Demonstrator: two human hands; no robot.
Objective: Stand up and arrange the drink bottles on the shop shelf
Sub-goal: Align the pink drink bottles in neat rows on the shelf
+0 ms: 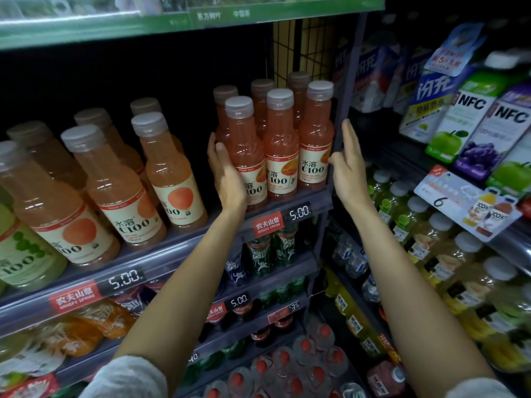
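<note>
Bottles of pink-red juice (280,145) stand upright in a tight cluster at the right end of a shop shelf (184,242), three at the front edge and more behind them, all with pale caps and cream labels. The person's left hand (227,173) lies flat against the left side of the front-left bottle (247,156), fingers straight and together, thumb resting on the bottle's shoulder; the grip is a broad, flat press, not a clasp. The right hand (349,162) is raised just beside the front-right bottle (315,139), fingers straight and pointing up, thumb tip at or nearly touching its label; this grip is also wide and holds nothing. The cluster therefore sits between the two palms, bracketed rather than gripped. To the left, well apart from the hands, paler orange bottles (115,188) stand in rows on the same shelf, with a dark gap between the two groups. The likely risk: the front bottles stand right at the shelf lip above the price strip (298,211), so an uneven squeeze from either palm could tip one forward off the edge. Pushing high on the narrow necks rather than low on the bodies would probably topple them, and a knocked bottle could take its close neighbours with it.
</note>
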